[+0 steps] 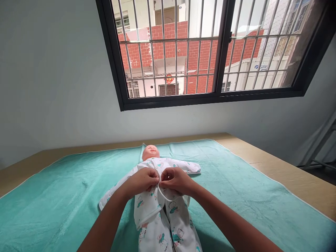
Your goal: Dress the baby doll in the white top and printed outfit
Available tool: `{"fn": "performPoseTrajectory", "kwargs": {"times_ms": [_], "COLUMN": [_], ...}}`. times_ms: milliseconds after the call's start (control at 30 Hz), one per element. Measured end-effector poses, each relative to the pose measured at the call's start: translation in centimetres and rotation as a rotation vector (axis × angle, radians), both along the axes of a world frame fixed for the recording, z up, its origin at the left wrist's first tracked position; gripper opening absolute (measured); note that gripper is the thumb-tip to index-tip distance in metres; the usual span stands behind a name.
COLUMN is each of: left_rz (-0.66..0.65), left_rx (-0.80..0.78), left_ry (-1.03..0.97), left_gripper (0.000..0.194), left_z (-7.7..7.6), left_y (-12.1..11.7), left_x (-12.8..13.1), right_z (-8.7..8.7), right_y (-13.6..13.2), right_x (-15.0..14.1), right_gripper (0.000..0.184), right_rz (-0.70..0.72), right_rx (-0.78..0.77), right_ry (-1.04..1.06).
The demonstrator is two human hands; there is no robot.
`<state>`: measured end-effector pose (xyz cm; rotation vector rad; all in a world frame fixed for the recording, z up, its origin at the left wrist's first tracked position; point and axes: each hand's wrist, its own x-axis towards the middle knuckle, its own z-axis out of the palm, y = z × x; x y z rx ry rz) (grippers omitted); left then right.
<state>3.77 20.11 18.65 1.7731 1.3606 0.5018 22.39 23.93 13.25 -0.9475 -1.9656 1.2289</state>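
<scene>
A baby doll [150, 152] lies on its back on a teal towel [65, 189], head toward the window. It wears a white printed top [170, 164] and matching trousers [173, 227]. My left hand [143, 180] and my right hand [175, 180] meet over the doll's chest. Both are closed in a pinch on a thin white tie string [164, 196] of the top. The string hangs in a loop below my fingers.
The towel covers a wooden table [275, 168] set against a pale wall. A barred window [204, 52] with a black frame is above. A metal stand [319, 154] is at the far right beside the table.
</scene>
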Motion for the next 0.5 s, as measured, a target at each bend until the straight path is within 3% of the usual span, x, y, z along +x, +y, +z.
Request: {"fn": "performPoseTrajectory", "kwargs": {"times_ms": [100, 200, 500], "left_rz": [-0.020, -0.025, -0.010], "left_rx": [0.045, 0.067, 0.064], "left_ry": [0.045, 0.078, 0.114], "left_gripper": [0.021, 0.028, 0.034], "left_z": [-0.2, -0.3, -0.3], "left_y": [0.0, 0.0, -0.2], "left_x": [-0.2, -0.4, -0.5], "right_z": [0.1, 0.0, -0.2], "right_y": [-0.3, -0.5, -0.6], "right_x": [-0.5, -0.8, -1.3], "right_gripper": [0.009, 0.010, 0.011], "right_rz": [-0.077, -0.110, -0.138], "right_rx": [0.215, 0.323, 0.366], "right_ry": [-0.071, -0.139, -0.168]}}
